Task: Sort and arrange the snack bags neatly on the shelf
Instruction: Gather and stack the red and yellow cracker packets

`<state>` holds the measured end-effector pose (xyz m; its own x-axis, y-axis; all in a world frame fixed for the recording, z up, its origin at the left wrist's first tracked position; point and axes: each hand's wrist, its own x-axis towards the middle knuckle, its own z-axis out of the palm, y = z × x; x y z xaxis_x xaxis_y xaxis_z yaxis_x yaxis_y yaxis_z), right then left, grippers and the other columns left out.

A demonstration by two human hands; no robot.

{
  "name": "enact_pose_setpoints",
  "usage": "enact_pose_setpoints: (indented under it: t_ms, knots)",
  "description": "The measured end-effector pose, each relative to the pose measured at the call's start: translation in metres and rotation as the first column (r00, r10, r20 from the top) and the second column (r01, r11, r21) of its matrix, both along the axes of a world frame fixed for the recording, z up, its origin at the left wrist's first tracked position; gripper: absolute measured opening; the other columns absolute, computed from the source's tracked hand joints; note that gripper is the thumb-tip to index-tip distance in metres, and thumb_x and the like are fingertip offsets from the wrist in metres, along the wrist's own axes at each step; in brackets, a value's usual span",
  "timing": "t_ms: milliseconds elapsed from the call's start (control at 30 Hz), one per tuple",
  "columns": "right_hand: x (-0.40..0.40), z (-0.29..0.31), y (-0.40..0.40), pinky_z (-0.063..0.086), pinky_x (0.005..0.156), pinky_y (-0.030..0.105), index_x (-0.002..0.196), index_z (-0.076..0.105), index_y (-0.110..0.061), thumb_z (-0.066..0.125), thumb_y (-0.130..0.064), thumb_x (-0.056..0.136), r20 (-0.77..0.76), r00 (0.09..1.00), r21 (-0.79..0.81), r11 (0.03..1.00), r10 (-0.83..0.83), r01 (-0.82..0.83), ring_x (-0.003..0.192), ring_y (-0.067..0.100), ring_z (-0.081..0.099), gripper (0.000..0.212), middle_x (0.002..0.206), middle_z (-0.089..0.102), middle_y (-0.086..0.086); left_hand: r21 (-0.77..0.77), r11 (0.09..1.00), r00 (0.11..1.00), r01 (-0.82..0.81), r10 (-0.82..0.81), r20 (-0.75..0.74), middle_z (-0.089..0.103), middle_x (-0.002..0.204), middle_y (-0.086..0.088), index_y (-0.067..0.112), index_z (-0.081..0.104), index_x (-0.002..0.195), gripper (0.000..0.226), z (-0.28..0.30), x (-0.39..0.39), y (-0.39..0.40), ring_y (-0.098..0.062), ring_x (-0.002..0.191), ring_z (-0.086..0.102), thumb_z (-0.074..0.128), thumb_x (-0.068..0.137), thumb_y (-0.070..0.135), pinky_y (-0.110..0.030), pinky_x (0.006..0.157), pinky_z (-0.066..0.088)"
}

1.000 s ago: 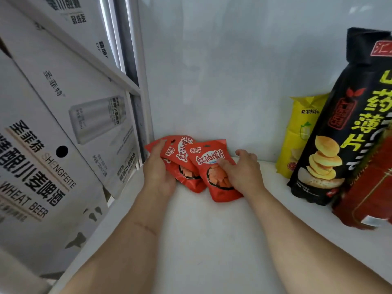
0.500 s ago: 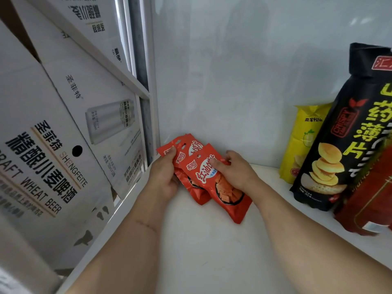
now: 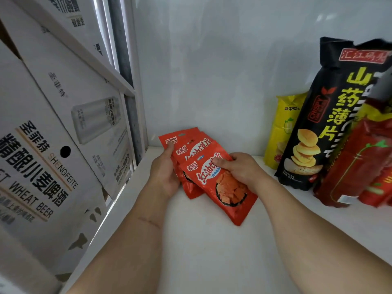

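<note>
Three small red snack bags overlap like a fan at the back left of the white shelf (image 3: pixel 212 251). My right hand (image 3: pixel 239 169) pinches the front red bag (image 3: pixel 224 194), thumb on its printed face. My left hand (image 3: pixel 165 172) grips the two rear red bags (image 3: pixel 184 143) along their left edge, thumb on the top corner. The bags lean back, bottoms toward me. Further right stand a yellow bag (image 3: pixel 284 132), a tall black chip bag (image 3: pixel 331 115) and dark red bags (image 3: pixel 358 166).
White beer cartons (image 3: pixel 48 145) fill the neighbouring shelf bay to the left, behind a grey upright post (image 3: pixel 127 85). A white wall (image 3: pixel 212 71) closes the back. Bare shelf surface lies in front of the red bags and between them and the yellow bag.
Both hands have drawn the red bags together and toward me. The front bag has tilted from upright to slanting down to the right, and now overlaps the other two.
</note>
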<state>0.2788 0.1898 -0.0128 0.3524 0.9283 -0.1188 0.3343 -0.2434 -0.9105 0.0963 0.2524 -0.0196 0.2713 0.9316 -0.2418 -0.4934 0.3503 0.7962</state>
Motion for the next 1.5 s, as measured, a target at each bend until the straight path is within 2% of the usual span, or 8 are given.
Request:
enact_pose_setpoints:
  t_ms: [67, 300, 433, 567, 800, 1067, 1200, 1500]
  knots:
    - [0.0, 0.001, -0.008, 0.059, 0.066, 0.028, 0.097, 0.069, -0.017, 0.081, -0.04, 0.079, -0.041, 0.999, 0.022, 0.999, -0.026, 0.027, 0.071, 0.017, 0.075, 0.031, 0.084, 0.078, 0.001, 0.0, 1.0, 1.0, -0.002, 0.002, -0.023, 0.078, 0.098, -0.008, 0.014, 0.068, 0.11, 0.031, 0.001, 0.001, -0.002, -0.027, 0.093, 0.075, 0.052, 0.102, 0.04, -0.047, 0.089, 0.057]
    - [0.017, 0.001, -0.056, 0.06, 0.084, 0.047, 0.104, 0.068, -0.017, 0.083, -0.045, 0.074, -0.171, 0.961, 0.024, 0.974, -0.218, 0.225, 0.08, 0.025, 0.076, 0.044, 0.089, 0.078, 0.003, 0.106, 0.994, 0.981, 0.015, 0.006, -0.195, 0.078, 0.087, -0.006, 0.013, 0.069, 0.098, 0.021, 0.002, -0.005, 0.001, -0.024, 0.081, 0.076, 0.056, 0.102, 0.029, -0.042, 0.08, 0.06]
    - [0.028, -0.004, -0.105, 0.059, 0.084, 0.048, 0.105, 0.07, -0.016, 0.083, -0.046, 0.074, -0.203, 0.925, 0.021, 0.943, -0.32, 0.331, 0.082, 0.026, 0.076, 0.045, 0.09, 0.078, 0.003, 0.182, 0.974, 0.966, 0.131, -0.085, -0.243, 0.078, 0.078, 0.0, 0.014, 0.069, 0.094, 0.016, 0.004, -0.002, -0.018, -0.016, 0.07, 0.075, 0.056, 0.101, 0.02, -0.031, 0.067, 0.058]
    - [0.039, -0.005, -0.159, 0.058, 0.086, 0.046, 0.106, 0.07, -0.019, 0.085, -0.055, 0.065, -0.201, 0.903, 0.019, 0.92, -0.379, 0.39, 0.084, 0.024, 0.075, 0.056, 0.093, 0.078, 0.001, 0.216, 0.954, 0.951, 0.209, -0.147, -0.271, 0.079, 0.089, -0.005, 0.01, 0.071, 0.102, 0.016, 0.008, 0.002, -0.049, -0.019, 0.078, 0.076, 0.057, 0.101, 0.019, -0.035, 0.073, 0.058]
    - [0.057, 0.006, -0.271, 0.059, 0.083, 0.041, 0.1, 0.071, -0.019, 0.083, -0.051, 0.072, -0.204, 0.865, 0.085, 0.872, -0.458, 0.482, 0.08, 0.02, 0.076, 0.045, 0.089, 0.078, -0.001, 0.21, 0.931, 0.936, 0.299, -0.242, -0.257, 0.077, 0.102, -0.014, 0.006, 0.069, 0.113, 0.023, 0.006, 0.029, -0.145, -0.03, 0.094, 0.075, 0.056, 0.101, 0.02, -0.047, 0.085, 0.058]
    - [0.107, 0.021, -0.406, 0.059, 0.084, 0.044, 0.102, 0.071, -0.017, 0.083, -0.054, 0.07, -0.207, 0.754, 0.082, 0.757, -0.623, 0.648, 0.079, 0.022, 0.075, 0.05, 0.088, 0.078, 0.0, 0.189, 0.884, 0.886, 0.427, -0.368, -0.281, 0.077, 0.102, -0.015, 0.008, 0.07, 0.113, 0.026, 0.006, 0.094, -0.277, -0.032, 0.092, 0.075, 0.058, 0.099, 0.026, -0.049, 0.083, 0.059]
    - [0.137, 0.027, -0.456, 0.057, 0.083, 0.039, 0.105, 0.07, -0.018, 0.081, -0.058, 0.071, -0.201, 0.695, 0.061, 0.7, -0.69, 0.712, 0.085, 0.023, 0.073, 0.054, 0.095, 0.076, 0.001, 0.171, 0.855, 0.855, 0.49, -0.433, -0.287, 0.078, 0.095, -0.012, 0.009, 0.07, 0.106, 0.02, 0.003, 0.127, -0.328, -0.028, 0.084, 0.076, 0.059, 0.1, 0.025, -0.043, 0.077, 0.06]
    - [0.223, 0.039, -0.501, 0.056, 0.09, 0.044, 0.093, 0.069, -0.019, 0.079, -0.052, 0.077, -0.229, 0.63, 0.089, 0.628, -0.742, 0.773, 0.089, 0.025, 0.073, 0.038, 0.096, 0.076, 0.003, 0.186, 0.81, 0.826, 0.557, -0.515, -0.228, 0.078, 0.1, -0.012, 0.009, 0.069, 0.112, 0.022, 0.004, 0.229, -0.362, -0.027, 0.088, 0.076, 0.058, 0.1, 0.023, -0.042, 0.077, 0.059]
